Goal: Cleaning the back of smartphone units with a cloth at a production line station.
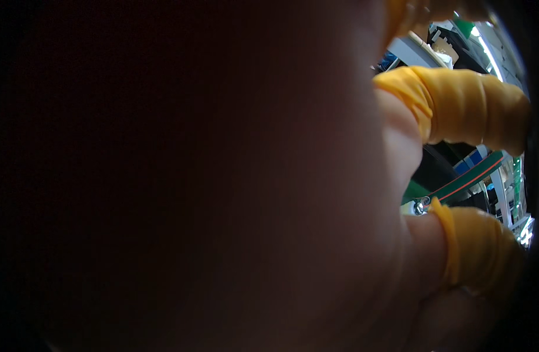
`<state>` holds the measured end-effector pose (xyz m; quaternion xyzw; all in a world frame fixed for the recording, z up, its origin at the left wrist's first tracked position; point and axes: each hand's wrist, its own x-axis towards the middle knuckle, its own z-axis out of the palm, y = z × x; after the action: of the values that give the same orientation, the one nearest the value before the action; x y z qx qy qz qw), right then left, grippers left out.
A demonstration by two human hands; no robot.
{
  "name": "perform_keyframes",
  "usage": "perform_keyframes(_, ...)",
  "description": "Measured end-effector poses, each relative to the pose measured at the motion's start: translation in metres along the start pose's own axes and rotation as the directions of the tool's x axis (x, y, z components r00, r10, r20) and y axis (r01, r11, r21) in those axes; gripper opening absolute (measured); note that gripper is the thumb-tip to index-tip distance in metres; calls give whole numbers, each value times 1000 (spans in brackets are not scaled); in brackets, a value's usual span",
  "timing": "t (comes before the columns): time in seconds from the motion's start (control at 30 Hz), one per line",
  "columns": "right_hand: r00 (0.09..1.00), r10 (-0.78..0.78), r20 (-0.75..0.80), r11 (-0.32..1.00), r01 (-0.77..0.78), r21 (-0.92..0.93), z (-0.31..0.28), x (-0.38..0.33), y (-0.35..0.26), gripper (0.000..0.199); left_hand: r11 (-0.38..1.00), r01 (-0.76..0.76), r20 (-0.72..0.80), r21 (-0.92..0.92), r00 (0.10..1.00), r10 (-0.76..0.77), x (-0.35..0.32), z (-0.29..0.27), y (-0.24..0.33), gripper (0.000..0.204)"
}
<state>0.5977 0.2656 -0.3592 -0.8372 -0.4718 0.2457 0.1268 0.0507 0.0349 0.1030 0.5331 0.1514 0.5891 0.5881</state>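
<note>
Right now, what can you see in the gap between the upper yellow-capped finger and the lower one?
In the head view, between the upper yellow-capped finger and the lower one shows a dark green strip with a red stripe; the hand blocks everything else.

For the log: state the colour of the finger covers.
Yellow-orange finger covers, seen in the head view.

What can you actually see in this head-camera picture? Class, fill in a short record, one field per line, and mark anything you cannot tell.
View: almost wholly blocked by a hand held right against the lens, dark and blurred
Which hand: cannot tell
Fingers: two show at the right, each in a yellow finger cot, the lower cot on the other
Held thing: none visible
Gap between fingers: green strip with a red line, a small shiny metal part, blurred white and blue shapes
Work surface: hidden
</note>
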Motion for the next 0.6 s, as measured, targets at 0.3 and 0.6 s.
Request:
perform_keyframes(0.3, 997, 16, 78, 992, -26, 120, -2, -3, -5, 24, 997, -14, 11, 78, 1000, 13, 14, -9, 13, 46)
perform_keyframes(0.6, 959, 225, 173, 794, -283, 538, -124, -74, -57, 22, 558, -85, -27, 826, 982, 189, -1, 7, 63, 43)
